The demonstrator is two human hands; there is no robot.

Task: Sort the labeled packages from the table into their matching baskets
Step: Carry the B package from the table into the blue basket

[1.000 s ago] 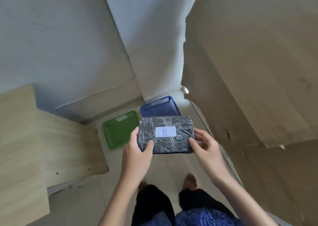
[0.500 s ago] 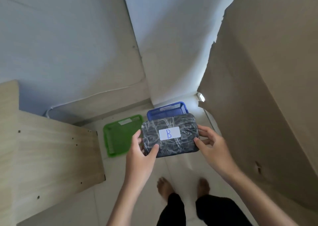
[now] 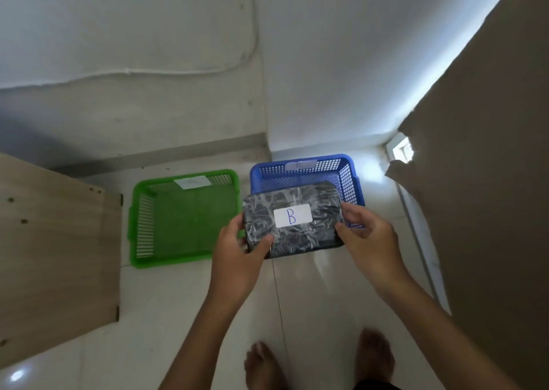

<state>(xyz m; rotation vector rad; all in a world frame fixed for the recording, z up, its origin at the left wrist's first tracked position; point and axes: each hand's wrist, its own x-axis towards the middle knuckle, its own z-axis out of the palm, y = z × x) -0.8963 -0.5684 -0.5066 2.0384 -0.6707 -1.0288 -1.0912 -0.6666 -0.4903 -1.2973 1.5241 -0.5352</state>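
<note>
A dark, plastic-wrapped package [image 3: 292, 220] with a white label reading "B" is held flat in the air by both hands. My left hand [image 3: 237, 253] grips its left end, thumb on top. My right hand [image 3: 367, 238] grips its right end. The package hangs over the near edge of a blue basket [image 3: 303, 171] on the floor and hides much of its inside. A green basket [image 3: 184, 217] with a white label on its far wall sits just left of the blue one; it looks empty.
A light wooden panel [image 3: 56, 250] stands at the left. A large cardboard sheet [image 3: 487, 181] leans along the right. White walls meet in a corner behind the baskets. My bare feet [image 3: 320, 360] stand on the glossy tiled floor.
The view has drawn closer to the baskets and tilted down. The package has moved forward over the blue basket's near edge, still held by both hands.
</note>
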